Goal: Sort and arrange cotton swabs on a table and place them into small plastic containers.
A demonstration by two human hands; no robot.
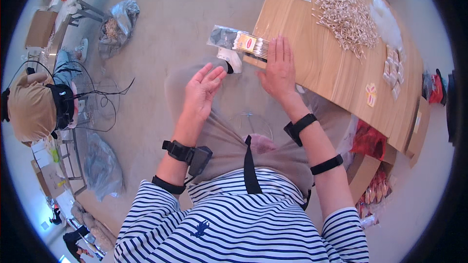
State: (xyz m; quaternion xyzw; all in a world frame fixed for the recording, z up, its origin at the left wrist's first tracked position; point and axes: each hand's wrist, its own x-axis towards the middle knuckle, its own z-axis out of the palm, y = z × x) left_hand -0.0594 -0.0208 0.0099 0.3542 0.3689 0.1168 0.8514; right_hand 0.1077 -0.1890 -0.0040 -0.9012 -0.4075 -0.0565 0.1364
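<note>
A clear packet of cotton swabs (247,43) with a yellow and red label juts out past the left edge of the wooden table (312,48). Its empty plastic end (220,36) hangs over the floor. My right hand (279,70) lies flat at the table edge, fingers stretched, against the packet's right end; whether it presses on the packet I cannot tell. My left hand (204,90) is raised in the air left of the table, palm turned up, fingers extended, holding nothing.
A big heap of loose cotton swabs (347,17) covers the table's far part. Filled packets (393,68), small label cards (371,94) and a white plastic bag (386,22) lie on it too. Open cardboard boxes (363,178) stand below right. Another person (34,104) sits at left.
</note>
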